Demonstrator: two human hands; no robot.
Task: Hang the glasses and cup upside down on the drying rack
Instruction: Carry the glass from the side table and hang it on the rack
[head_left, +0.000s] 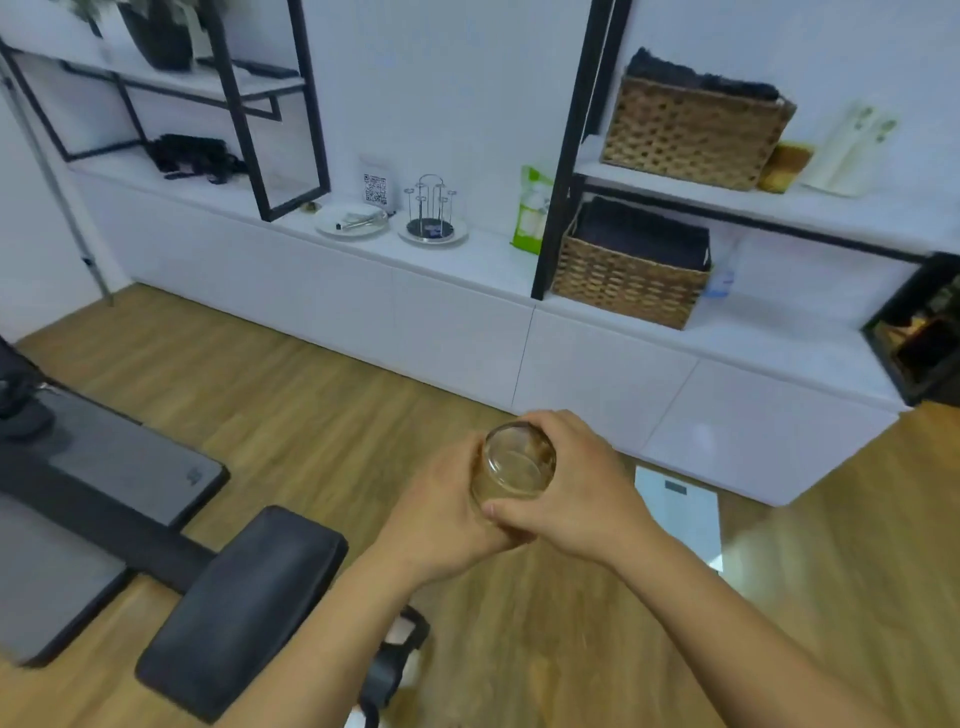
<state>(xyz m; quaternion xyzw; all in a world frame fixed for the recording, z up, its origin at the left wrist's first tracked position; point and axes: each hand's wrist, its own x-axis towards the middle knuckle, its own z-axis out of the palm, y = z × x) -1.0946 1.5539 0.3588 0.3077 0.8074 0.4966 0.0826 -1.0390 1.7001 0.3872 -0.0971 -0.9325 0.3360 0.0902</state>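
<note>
A clear drinking glass (518, 462) is held in front of me over the wooden floor, its round end facing the camera. My left hand (441, 512) wraps it from the left and below. My right hand (574, 493) closes on it from the right, thumb across the front. Far off on the white counter stands the metal drying rack (432, 213), a ring of thin upright prongs on a round base, with nothing hanging on it. Both hands are well short of the rack.
A white plate (352, 221) with utensils sits left of the rack, a green bag (531, 210) to its right. Wicker baskets (628, 265) fill the black-framed shelves. A padded bench (244, 608) and a floor scale (678, 512) lie near me.
</note>
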